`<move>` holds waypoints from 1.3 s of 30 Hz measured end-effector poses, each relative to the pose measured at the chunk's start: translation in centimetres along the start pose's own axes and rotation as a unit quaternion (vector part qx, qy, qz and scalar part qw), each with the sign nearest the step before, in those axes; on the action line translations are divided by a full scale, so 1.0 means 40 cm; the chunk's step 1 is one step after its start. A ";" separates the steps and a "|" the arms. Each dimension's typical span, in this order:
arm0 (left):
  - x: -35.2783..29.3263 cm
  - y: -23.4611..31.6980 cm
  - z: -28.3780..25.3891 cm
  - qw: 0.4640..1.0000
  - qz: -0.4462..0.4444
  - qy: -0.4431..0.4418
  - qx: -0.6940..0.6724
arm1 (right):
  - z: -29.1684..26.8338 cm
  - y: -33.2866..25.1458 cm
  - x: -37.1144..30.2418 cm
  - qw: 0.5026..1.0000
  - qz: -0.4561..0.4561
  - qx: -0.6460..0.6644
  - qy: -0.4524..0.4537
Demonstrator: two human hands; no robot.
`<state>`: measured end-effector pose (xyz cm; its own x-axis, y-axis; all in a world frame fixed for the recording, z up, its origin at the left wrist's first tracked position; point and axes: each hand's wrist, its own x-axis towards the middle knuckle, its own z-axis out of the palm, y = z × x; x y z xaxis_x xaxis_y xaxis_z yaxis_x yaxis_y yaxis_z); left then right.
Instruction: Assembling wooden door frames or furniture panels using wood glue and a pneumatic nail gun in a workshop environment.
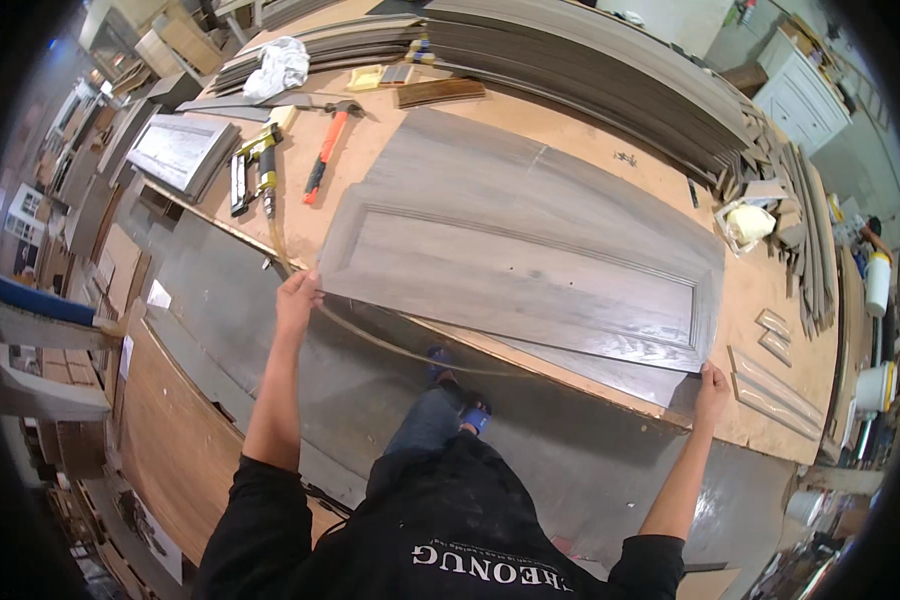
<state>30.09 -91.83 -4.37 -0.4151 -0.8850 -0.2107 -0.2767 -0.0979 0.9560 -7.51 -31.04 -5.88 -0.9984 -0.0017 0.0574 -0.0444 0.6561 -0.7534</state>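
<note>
A grey wood-grain panel with a recessed rectangular moulding (510,270) lies slanted at the front edge of the workbench (590,380). My left hand (300,288) is closed on its near left corner. At its near right corner, my right hand (711,392) grips the edge. Behind it, a plain grey board surface (470,160) reaches farther back, and another flat grey sheet (620,370) shows under the near edge. Past my left hand lie a claw hammer with an orange and black handle (329,150) and a yellow-green air nailer (260,170).
Long grey boards (590,60) are stacked along the back of the bench. A white crumpled bag (277,68) rests at the back left, near a small framed panel (182,152). Thin trim pieces (775,400) lie at the right. A hose (390,345) hangs below the front edge.
</note>
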 end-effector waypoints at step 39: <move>0.092 0.037 -0.128 0.976 0.141 -0.156 0.062 | 0.918 -1.015 -0.558 0.808 -0.484 0.018 -0.336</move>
<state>32.61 -97.57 -2.70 -0.7286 -0.6848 -0.0139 -0.2086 0.2025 0.9568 15.25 -85.36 -0.63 -0.2892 -0.9178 0.2719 -0.8050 0.0795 -0.5879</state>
